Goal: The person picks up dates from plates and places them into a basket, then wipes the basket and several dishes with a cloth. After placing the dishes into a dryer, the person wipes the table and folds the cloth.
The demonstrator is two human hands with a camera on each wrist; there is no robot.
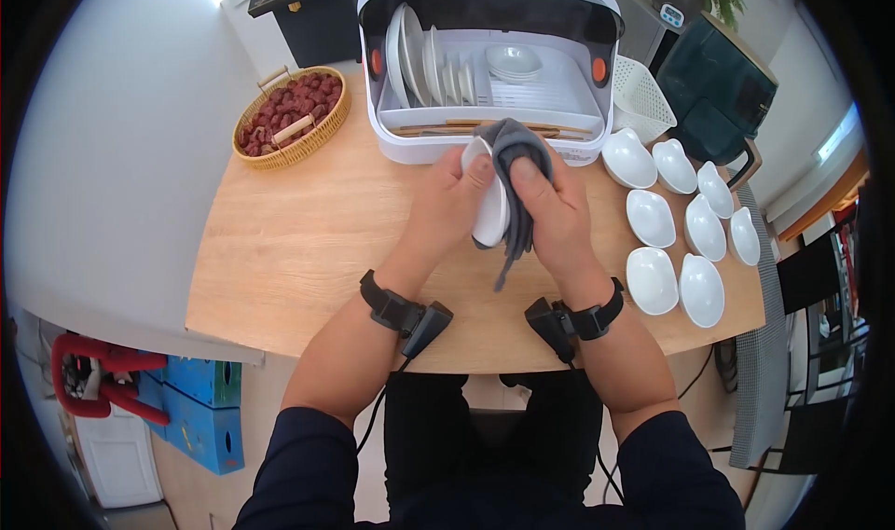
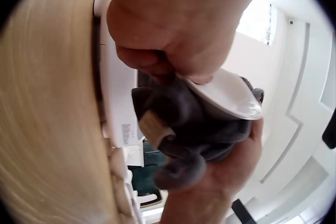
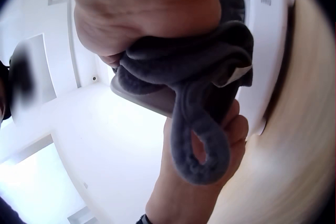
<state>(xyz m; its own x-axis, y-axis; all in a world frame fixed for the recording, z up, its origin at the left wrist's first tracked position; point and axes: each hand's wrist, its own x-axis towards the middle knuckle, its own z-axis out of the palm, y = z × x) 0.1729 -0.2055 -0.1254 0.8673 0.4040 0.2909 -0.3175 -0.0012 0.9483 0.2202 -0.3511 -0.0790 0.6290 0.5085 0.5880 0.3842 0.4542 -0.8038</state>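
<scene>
My left hand (image 1: 446,202) grips a small white bowl (image 1: 491,218) by its side, thumb over the rim. A dark grey cloth (image 1: 517,227) is bunched against the bowl's other side, and my right hand (image 1: 561,215) holds it there with the thumb pressed on it. The bowl is tipped on edge above the table, in front of the dish cabinet. In the left wrist view the bowl's glossy inside (image 2: 231,94) shows beside the folded cloth (image 2: 205,134). A hanging loop of the cloth (image 3: 181,155) dangles in the right wrist view.
Several white bowls (image 1: 651,218) stand at the table's right. Behind my hands, the open white dish cabinet (image 1: 401,148) holds plates, small dishes and chopsticks. A wicker basket (image 1: 289,162) of dark red fruit sits back left; a white plastic basket (image 1: 643,101) stands right of the cabinet.
</scene>
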